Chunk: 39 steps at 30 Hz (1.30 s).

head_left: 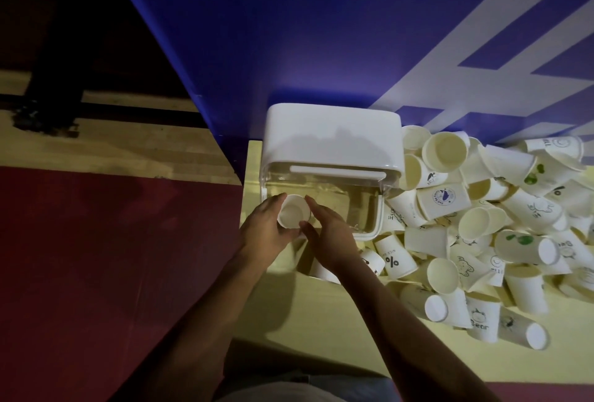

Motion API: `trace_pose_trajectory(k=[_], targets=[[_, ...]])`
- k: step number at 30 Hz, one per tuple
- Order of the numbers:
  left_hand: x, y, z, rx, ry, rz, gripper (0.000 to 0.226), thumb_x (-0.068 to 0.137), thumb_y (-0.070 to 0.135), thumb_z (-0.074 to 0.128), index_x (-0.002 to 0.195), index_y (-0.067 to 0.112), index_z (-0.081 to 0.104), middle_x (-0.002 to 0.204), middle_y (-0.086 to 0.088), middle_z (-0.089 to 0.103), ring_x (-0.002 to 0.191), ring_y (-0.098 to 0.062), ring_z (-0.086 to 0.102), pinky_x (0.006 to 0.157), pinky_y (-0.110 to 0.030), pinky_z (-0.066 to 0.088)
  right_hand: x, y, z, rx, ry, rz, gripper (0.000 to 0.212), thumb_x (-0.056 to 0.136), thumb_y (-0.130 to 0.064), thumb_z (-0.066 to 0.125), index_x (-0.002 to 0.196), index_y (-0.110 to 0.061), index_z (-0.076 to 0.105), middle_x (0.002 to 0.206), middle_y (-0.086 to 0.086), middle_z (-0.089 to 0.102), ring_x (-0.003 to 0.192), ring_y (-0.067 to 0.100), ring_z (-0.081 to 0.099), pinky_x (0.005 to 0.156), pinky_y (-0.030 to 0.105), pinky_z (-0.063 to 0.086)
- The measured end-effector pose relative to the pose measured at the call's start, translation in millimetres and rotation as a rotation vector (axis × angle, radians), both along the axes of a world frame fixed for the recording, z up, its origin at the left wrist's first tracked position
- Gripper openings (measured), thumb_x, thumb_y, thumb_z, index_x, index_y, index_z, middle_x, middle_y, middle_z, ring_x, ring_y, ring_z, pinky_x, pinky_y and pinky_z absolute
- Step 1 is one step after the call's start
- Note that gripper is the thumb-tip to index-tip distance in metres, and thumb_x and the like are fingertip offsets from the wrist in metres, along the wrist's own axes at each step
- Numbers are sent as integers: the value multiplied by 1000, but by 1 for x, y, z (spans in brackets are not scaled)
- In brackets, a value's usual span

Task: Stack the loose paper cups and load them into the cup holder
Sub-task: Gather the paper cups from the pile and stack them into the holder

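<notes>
The person is holding one paper cup [292,212] between both hands, just in front of the cup holder [332,134]. The left hand [265,229] is grasping the cup from its left side, with the fingers curling round the wall. The right hand [329,234] is grasping it from the right side, with the thumb under the rim and the fingers over the top. The mouth of the cup is facing up toward the camera. Whether more cups are sitting nested under it, I cannot tell, because the hands are covering the lower part.

The cup holder is standing on the yellow counter [321,321]. It has a white top and a clear body, and the clear front is lying just behind the held cup.

To the right of the holder, many loose cups [482,224] are lying in a big pile on the counter, touching the holder's side. Some are showing printed pictures, and they are pointing in all directions.

A blue panel [289,31] with white marks is standing behind the counter. A wooden and red floor [112,241] is showing on the left.
</notes>
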State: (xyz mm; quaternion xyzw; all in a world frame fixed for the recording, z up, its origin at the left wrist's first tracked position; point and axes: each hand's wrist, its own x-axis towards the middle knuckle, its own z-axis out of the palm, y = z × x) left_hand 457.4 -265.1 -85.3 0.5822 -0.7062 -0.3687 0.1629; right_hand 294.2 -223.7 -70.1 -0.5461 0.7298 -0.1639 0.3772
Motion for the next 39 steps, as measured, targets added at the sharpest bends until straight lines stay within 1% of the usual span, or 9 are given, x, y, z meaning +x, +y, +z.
trace_pose_trajectory(k=[3,8,13,17,22,29,33,37,39], targets=[[-1,-3,-7,15,-64,-9,76,72,49,85,138,27,54,130,6,63,117,-18,62,88,-42,57,2,-3,-3,49,88,30,60,102,-38,58,158,-31,36,142,5,61,130,27,55,108,46,44],[-4,-4,-7,36,-83,-21,74,74,50,83,138,30,52,130,7,61,116,-18,61,88,-41,57,2,-5,-3,50,123,39,61,103,-39,57,159,-32,33,139,5,62,128,27,57,108,45,43],[-5,6,3,14,-70,18,90,75,52,81,150,21,41,150,-3,49,136,-25,50,103,-45,51,1,11,6,-44,97,-20,65,103,-51,51,160,-30,30,140,5,62,129,28,56,108,49,44],[-8,36,20,-178,-107,-53,74,81,45,80,141,12,51,145,-7,51,131,-24,52,101,-39,52,-15,52,16,-136,67,-145,55,101,-34,60,153,-23,46,138,3,65,127,24,59,104,43,50],[-53,75,37,-134,-68,-231,60,86,47,62,137,17,56,140,0,54,129,-20,53,98,-36,51,-53,112,28,-191,44,-331,44,97,-17,67,140,-18,61,127,-1,71,113,19,65,93,32,53],[-138,124,50,-152,-32,-489,52,86,49,57,131,22,60,132,7,59,116,-17,61,86,-33,55,-120,186,41,-226,69,-515,39,96,-12,67,135,-15,64,127,-3,69,116,16,63,98,30,49],[-187,150,43,-127,-60,-542,55,88,55,57,134,25,58,134,10,56,120,-13,56,90,-32,52,-163,225,44,-246,102,-563,36,96,-11,68,132,-12,67,128,0,69,116,13,61,97,25,46],[-234,179,31,-87,-190,-561,57,85,50,68,132,19,60,132,2,59,118,-22,59,88,-36,50,-211,264,43,-241,115,-606,33,95,-9,68,129,-10,69,123,2,71,113,19,64,90,9,41],[-247,192,24,-72,-288,-555,59,83,50,70,131,20,57,130,-1,57,117,-25,59,87,-37,51,-230,281,41,-219,102,-633,31,97,-11,67,128,-12,69,122,0,70,113,17,63,91,15,42]])
